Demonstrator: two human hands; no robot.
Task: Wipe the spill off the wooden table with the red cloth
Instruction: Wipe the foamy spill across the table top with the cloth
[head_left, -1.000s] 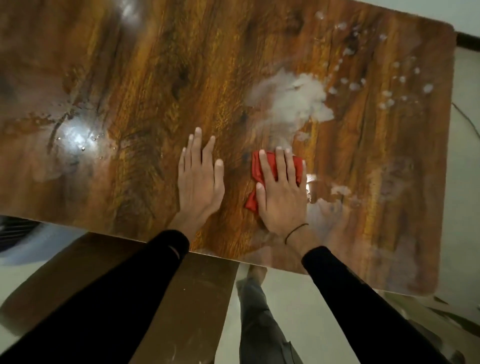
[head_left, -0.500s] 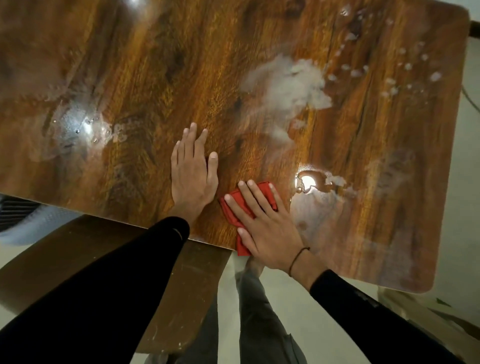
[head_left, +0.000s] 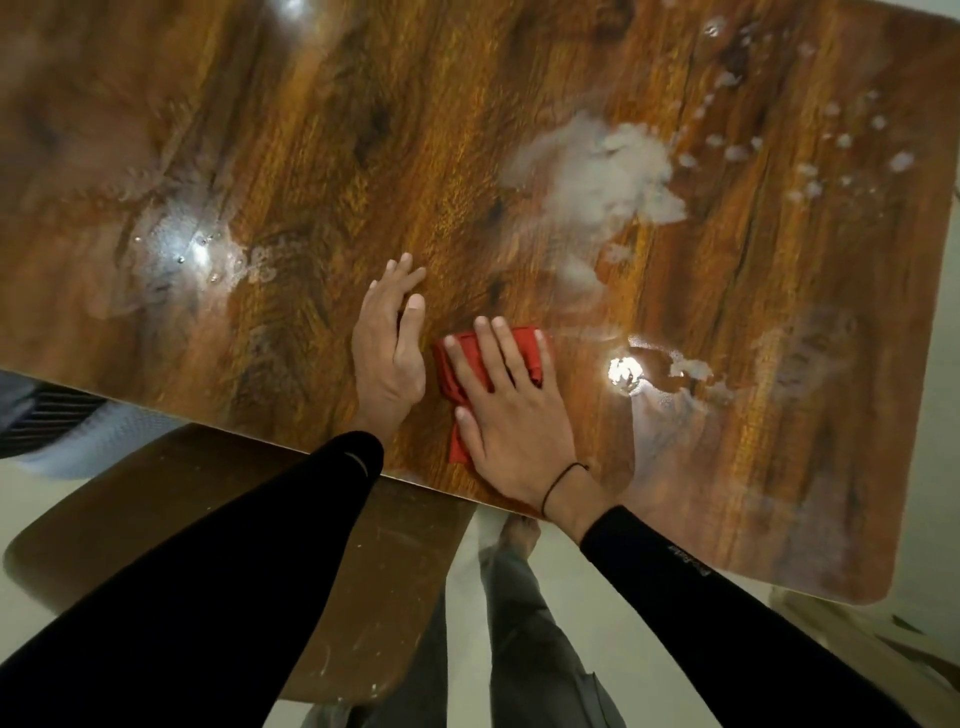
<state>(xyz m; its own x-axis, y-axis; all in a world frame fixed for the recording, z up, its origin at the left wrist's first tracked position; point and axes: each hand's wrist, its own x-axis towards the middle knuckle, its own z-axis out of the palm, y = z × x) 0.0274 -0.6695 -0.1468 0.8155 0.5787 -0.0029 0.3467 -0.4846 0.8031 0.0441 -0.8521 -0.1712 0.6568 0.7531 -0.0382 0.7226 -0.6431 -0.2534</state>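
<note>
The red cloth (head_left: 527, 349) lies crumpled on the wooden table (head_left: 322, 156) near its front edge. My right hand (head_left: 511, 415) presses flat on top of the cloth, fingers spread and pointing away from me. My left hand (head_left: 387, 345) rests on bare wood just left of the cloth, fingers together, thumb side slightly lifted. A large whitish spill (head_left: 597, 176) spreads beyond and to the right of the cloth. Small white droplets (head_left: 810, 150) dot the far right. A wet smear with a bright glare (head_left: 670, 384) sits right of my right hand.
A wet, shiny patch with beads of water (head_left: 208, 254) marks the left part of the table. A brown wooden seat (head_left: 332, 571) stands under the table's front edge. My legs and a foot (head_left: 519, 535) are on the pale floor (head_left: 623, 649).
My right hand drew the cloth toward the front edge, then pushed it a little forward and to the right again. My left hand stayed beside it and tilted slightly.
</note>
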